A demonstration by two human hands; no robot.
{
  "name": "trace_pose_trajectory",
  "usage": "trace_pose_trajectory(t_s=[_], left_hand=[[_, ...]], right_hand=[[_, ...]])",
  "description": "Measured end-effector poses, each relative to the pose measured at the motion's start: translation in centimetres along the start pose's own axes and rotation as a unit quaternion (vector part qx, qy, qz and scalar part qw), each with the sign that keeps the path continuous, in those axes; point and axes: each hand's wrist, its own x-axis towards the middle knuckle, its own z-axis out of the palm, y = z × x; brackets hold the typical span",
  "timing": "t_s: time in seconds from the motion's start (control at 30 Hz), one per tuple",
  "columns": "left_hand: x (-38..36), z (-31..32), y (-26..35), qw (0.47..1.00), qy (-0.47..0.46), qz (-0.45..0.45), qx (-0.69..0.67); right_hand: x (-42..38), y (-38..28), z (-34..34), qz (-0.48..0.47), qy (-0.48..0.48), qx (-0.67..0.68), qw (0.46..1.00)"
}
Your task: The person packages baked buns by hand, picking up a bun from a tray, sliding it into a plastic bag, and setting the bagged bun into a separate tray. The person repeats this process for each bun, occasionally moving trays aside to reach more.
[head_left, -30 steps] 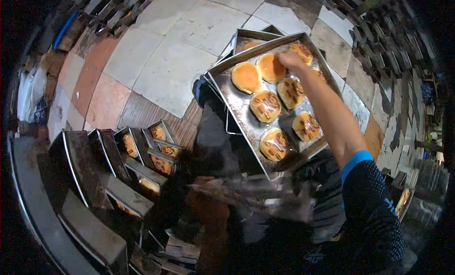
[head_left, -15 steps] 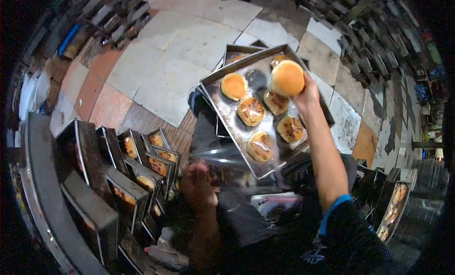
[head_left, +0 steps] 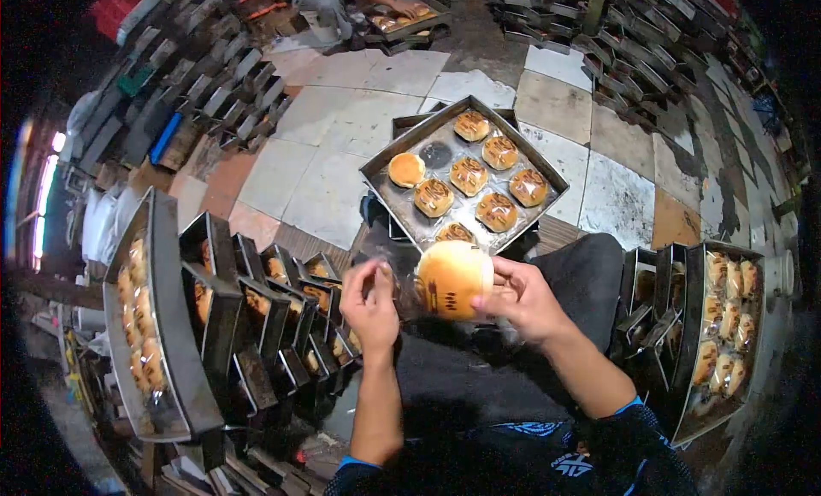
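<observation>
My right hand (head_left: 523, 301) grips a round golden bun (head_left: 453, 280) with dark marks on its top, held over my lap. Close by on the left, my left hand (head_left: 372, 304) has its fingers pinched together on what looks like a clear plastic bag (head_left: 405, 292), smeared and hard to see beside the bun. Beyond my hands, a metal tray (head_left: 547, 191) lies atop another tray. It carries several buns in shiny clear wrap, such as one bun (head_left: 469, 177), and a plain-topped bun (head_left: 406, 168) near its left corner.
Stacked trays (head_left: 224, 312) with buns crowd my left. At my right stands a tray of wrapped buns (head_left: 727, 321), tilted up. A co-worker's hand (head_left: 409, 8) is over another tray at the back. Pale floor tiles (head_left: 342, 180) lie ahead.
My right hand has brought the bun from above the tray down toward me, beside my left hand. My left hand has risen. The view has tilted up, showing the co-worker.
</observation>
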Motion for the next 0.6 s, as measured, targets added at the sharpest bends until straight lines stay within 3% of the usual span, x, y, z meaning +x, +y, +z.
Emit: trace_pose_trajectory(t_s=[0.03, 0.07, 0.1, 0.13, 0.2, 0.23, 0.4, 0.43, 0.53, 0.57, 0.6], left_hand=[[0.7, 0.0, 1.6, 0.999, 0.016, -0.026, 0.007], [0.2, 0.7, 3.5, 0.962, 0.040, -0.136, -0.235], [-0.2, 1.2, 5.0, 0.920, -0.012, -0.157, -0.359], [-0.5, 1.3, 6.0, 0.860, -0.066, -0.175, -0.474], [-0.6, 1.0, 7.6, 0.828, -0.130, -0.114, -0.533], [-0.2, 0.9, 8.9, 0.860, -0.060, -0.086, -0.499], [-5.1, 1.3, 12.1, 0.890, -0.027, -0.007, -0.456], [-4.5, 0.3, 12.2, 0.853, -0.013, -0.016, -0.521], [-2.2, 0.0, 12.4, 0.782, -0.180, 0.020, -0.597], [-3.2, 0.3, 11.6, 0.845, -0.149, -0.044, -0.512], [-4.4, 2.6, 10.7, 0.938, -0.006, -0.028, -0.347]], right_hand=[[-0.5, -0.1, 1.2, -0.080, 0.005, -0.087, 0.993], [-1.5, -0.6, 2.1, -0.140, 0.022, -0.270, 0.952], [-1.7, -1.2, 3.1, -0.238, -0.019, -0.337, 0.911], [-1.7, -1.5, 4.2, -0.332, -0.058, -0.397, 0.854], [-2.1, -0.5, 5.8, -0.345, -0.094, -0.462, 0.811], [-1.9, 0.0, 6.0, -0.374, -0.094, -0.473, 0.792], [-2.5, -1.5, 6.4, -0.466, -0.078, -0.481, 0.739], [-2.7, -1.7, 6.3, -0.485, -0.097, -0.493, 0.716], [-2.6, -1.4, 6.6, -0.495, -0.124, -0.521, 0.685], [-2.3, -1.4, 7.0, -0.459, -0.087, -0.563, 0.682], [-1.7, -1.6, 7.4, -0.424, -0.049, -0.603, 0.674]])
